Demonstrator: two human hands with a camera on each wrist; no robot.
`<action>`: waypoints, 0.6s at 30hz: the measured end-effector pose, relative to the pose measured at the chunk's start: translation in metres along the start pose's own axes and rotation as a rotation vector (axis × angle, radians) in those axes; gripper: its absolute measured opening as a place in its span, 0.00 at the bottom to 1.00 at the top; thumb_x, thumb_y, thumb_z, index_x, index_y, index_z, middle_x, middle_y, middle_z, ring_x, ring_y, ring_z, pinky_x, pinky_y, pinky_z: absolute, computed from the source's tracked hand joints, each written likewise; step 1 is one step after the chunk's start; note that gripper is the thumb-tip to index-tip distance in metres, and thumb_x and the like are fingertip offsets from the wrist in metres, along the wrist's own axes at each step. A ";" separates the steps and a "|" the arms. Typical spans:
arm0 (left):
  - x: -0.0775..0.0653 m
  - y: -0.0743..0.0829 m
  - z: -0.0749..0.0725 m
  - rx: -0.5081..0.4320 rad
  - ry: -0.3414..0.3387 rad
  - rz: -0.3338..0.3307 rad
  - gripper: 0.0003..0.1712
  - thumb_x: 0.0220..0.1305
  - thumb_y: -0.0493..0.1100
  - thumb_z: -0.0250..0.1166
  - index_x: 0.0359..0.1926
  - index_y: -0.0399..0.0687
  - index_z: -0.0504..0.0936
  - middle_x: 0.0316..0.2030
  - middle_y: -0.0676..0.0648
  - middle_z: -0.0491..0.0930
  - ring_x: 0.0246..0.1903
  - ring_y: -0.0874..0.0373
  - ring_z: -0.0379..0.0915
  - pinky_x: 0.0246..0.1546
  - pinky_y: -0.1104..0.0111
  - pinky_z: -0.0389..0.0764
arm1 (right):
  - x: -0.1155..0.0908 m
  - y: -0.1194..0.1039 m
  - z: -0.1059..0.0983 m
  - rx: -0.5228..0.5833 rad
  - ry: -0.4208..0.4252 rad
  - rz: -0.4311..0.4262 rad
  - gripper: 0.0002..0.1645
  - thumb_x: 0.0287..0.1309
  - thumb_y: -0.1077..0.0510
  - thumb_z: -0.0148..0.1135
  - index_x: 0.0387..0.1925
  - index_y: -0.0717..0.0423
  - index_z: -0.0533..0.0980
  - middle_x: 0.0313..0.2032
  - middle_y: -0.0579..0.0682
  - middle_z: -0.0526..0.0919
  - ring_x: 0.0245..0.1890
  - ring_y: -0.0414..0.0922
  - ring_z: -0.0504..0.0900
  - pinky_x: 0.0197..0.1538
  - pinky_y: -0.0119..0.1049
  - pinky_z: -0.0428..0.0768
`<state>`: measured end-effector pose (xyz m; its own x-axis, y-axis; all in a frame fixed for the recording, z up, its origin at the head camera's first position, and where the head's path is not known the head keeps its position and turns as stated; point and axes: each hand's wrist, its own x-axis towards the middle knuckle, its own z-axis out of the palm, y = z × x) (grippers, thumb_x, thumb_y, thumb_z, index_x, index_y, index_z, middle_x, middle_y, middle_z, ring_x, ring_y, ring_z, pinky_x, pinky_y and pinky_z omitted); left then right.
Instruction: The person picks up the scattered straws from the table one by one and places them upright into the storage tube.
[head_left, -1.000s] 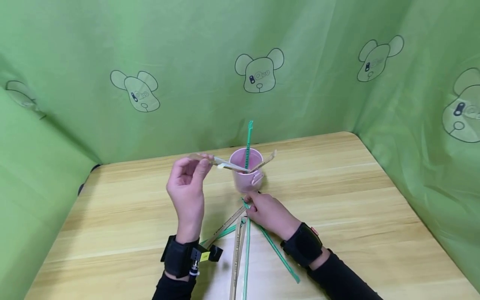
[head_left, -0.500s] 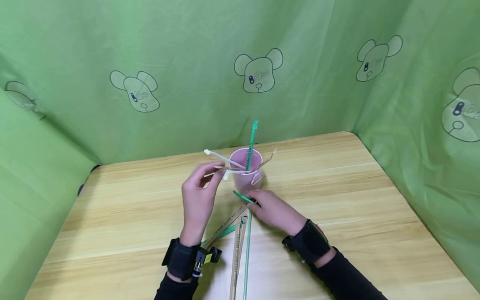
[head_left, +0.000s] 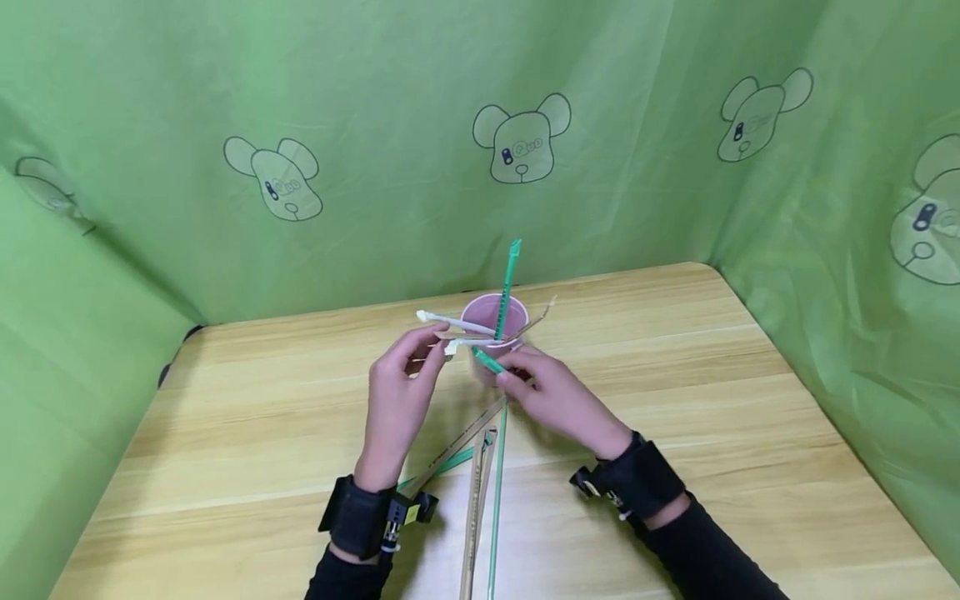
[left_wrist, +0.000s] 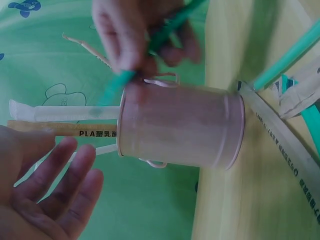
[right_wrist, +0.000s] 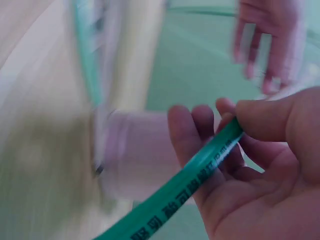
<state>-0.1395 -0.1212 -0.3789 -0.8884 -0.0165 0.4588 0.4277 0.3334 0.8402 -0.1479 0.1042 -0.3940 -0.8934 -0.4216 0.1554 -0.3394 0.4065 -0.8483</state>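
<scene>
A small pink bucket (left_wrist: 180, 125) stands upright, with several paper-wrapped straws leaning from its mouth. Among them are a tall green-wrapped straw (head_left: 507, 287) and a white-wrapped straw (left_wrist: 70, 113). At the bucket's left, my left hand (head_left: 401, 392) pinches the outer end of a brown-wrapped straw (left_wrist: 90, 130) whose other end is inside the bucket; its other fingers are loosely spread. My right hand (head_left: 562, 400), in front of the bucket's right side, pinches another green-wrapped straw (right_wrist: 185, 185) between thumb and fingers. That straw slants across the bucket's front, above the table.
Several more wrapped straws lie on the wooden table (head_left: 262, 433) nearer to me, including a brown straw (head_left: 472, 508), a long green straw (head_left: 497, 508) and a slanting brown straw (head_left: 457, 446). A green curtain (head_left: 405, 208) hangs behind the table and along both sides.
My left hand has moved right toward the bucket with the brown-wrapped straw. My right hand has picked a green-wrapped straw off the table and raised it to the bucket's front.
</scene>
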 end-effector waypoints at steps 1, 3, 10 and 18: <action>0.000 0.000 0.000 0.004 -0.009 -0.004 0.12 0.76 0.36 0.67 0.56 0.44 0.88 0.42 0.48 0.88 0.39 0.56 0.87 0.43 0.67 0.87 | 0.000 -0.001 -0.003 0.037 0.014 0.007 0.13 0.78 0.62 0.60 0.57 0.59 0.84 0.54 0.52 0.83 0.48 0.49 0.83 0.52 0.44 0.84; 0.000 0.000 -0.001 0.016 -0.029 -0.026 0.10 0.77 0.37 0.66 0.54 0.43 0.88 0.42 0.49 0.89 0.39 0.56 0.86 0.41 0.67 0.86 | 0.000 -0.003 -0.010 0.107 0.052 0.017 0.15 0.78 0.61 0.61 0.59 0.61 0.83 0.53 0.55 0.84 0.49 0.50 0.84 0.53 0.46 0.84; -0.002 0.002 -0.005 -0.044 -0.105 -0.163 0.09 0.78 0.35 0.63 0.52 0.44 0.88 0.44 0.46 0.89 0.39 0.53 0.86 0.42 0.58 0.87 | 0.000 -0.002 -0.031 0.181 0.200 0.061 0.15 0.77 0.61 0.62 0.59 0.59 0.83 0.50 0.53 0.89 0.52 0.50 0.85 0.57 0.49 0.81; -0.006 0.000 -0.009 0.061 -0.224 -0.224 0.10 0.80 0.37 0.62 0.53 0.45 0.88 0.45 0.46 0.88 0.41 0.55 0.86 0.45 0.59 0.86 | -0.004 -0.001 -0.057 0.247 0.291 0.098 0.17 0.76 0.52 0.65 0.60 0.53 0.83 0.52 0.46 0.90 0.61 0.45 0.83 0.67 0.50 0.76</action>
<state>-0.1326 -0.1299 -0.3788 -0.9768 0.1094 0.1839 0.2126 0.4005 0.8913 -0.1607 0.1516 -0.3650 -0.9762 -0.1283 0.1750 -0.1993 0.2112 -0.9569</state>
